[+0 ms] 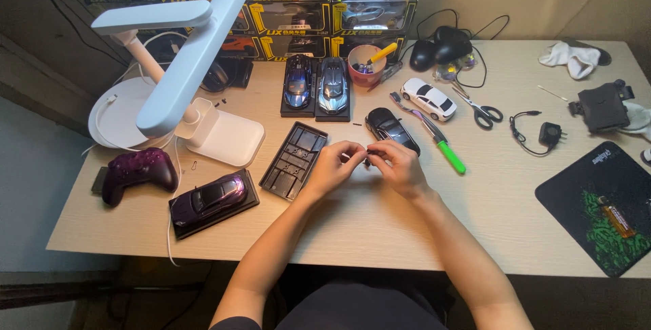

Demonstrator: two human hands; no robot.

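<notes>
Head view: a tiny dark part [367, 160], too small to identify, is pinched between the fingertips of the left hand [336, 164] and the right hand [400, 167], both grips clenched on it and raised just above the table [380, 228], apparently for close work. Just left of the grips an empty black tray [293, 160] lies open; just behind them sits a black toy car [391, 128]. Farther back, a red cup [366, 65] holds a yellow tool.
</notes>
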